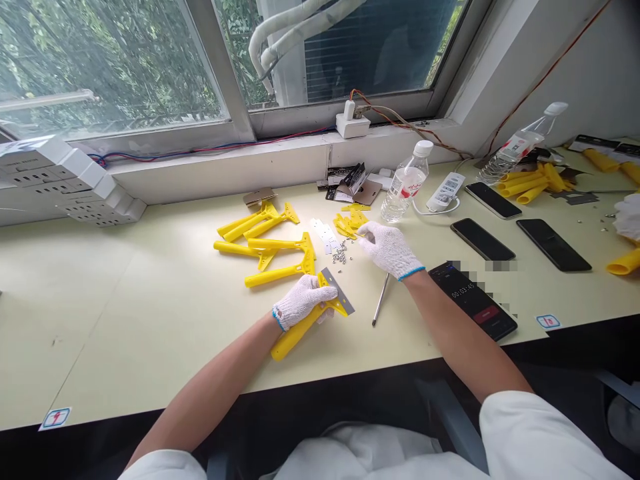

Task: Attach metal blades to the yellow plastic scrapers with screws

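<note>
My left hand (303, 301), in a white knit glove, is closed around a yellow scraper (295, 335), with its thumb pressing on the head. A flat grey blade (338, 291) lies across that head. My gloved right hand (387, 248) reaches to the edge of a pile of small yellow plastic pieces (345, 225), its fingertips pinched at one of them. Just left of this hand lie loose screws (340, 253) and thin metal blades (325, 235). A screwdriver (381, 300) rests on the table below my right hand, partly hidden by it.
Several yellow scraper handles (273, 275) lie left of the blades. Behind stand a water bottle (406, 183) and black packaging (353, 181). Phones (483, 240) and a power strip (445, 192) lie to the right. At the far right, another person's gloved hand (629, 217) is near yellow handles.
</note>
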Available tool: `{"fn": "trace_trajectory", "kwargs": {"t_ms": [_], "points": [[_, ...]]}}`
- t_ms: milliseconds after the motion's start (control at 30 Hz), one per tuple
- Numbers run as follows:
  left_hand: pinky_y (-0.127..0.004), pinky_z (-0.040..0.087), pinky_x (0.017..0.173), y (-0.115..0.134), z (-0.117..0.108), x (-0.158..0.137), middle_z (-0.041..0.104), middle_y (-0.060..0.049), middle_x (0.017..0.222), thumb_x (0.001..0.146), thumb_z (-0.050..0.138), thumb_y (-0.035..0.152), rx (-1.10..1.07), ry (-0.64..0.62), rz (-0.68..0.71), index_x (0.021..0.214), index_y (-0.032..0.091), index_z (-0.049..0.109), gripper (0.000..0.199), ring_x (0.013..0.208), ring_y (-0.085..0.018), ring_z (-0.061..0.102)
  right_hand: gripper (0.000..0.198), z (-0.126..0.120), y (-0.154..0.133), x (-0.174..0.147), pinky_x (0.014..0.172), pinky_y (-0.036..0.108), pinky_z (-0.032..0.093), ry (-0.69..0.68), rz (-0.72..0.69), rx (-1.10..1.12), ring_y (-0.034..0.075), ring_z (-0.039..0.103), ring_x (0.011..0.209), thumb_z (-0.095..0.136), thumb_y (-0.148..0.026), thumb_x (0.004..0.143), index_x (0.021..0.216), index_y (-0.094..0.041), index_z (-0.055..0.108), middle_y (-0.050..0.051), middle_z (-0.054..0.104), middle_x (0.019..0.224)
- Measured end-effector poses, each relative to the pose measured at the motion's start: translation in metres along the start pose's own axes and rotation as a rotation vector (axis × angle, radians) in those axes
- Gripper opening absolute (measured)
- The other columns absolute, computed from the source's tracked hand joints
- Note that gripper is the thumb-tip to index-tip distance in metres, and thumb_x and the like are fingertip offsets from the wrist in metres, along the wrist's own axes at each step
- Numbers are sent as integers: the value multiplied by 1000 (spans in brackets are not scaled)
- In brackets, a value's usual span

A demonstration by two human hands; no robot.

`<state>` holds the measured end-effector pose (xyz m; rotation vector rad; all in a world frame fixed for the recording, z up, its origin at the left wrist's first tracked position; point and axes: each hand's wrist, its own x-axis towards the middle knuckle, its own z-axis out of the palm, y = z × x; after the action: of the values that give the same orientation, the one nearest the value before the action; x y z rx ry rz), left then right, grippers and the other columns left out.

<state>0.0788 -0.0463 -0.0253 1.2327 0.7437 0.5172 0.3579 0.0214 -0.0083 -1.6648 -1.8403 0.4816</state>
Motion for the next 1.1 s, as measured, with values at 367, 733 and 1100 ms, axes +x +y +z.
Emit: {"fn": "trace_trajectory", "kwargs": {"t_ms": [367,733,1100], "points": [[-28,46,55,15,11,-3,65,-5,55,99,70,51,96,41,-33,69,17,69,46,47,-14,54,56,12,55,31,118,52,48,15,44,-479,42,60,133,61,-36,104,151,-7,70,26,69,145],[-29,45,57,14,9,-2,66,-6,56,100,69,52,171,42,-52,65,17,69,50,48,-14,54,45,8,52,39,102,46,50,-59,120,-578,39,68,120,46,-32,111,130,-5,77,29,73,133],[-29,45,55,11,11,-1,67,-6,57,100,66,49,129,57,-26,67,17,69,47,46,-14,55,28,-4,11,12,95,43,51,322,-60,-160,31,68,101,46,-31,105,99,-18,70,17,75,104]]}}
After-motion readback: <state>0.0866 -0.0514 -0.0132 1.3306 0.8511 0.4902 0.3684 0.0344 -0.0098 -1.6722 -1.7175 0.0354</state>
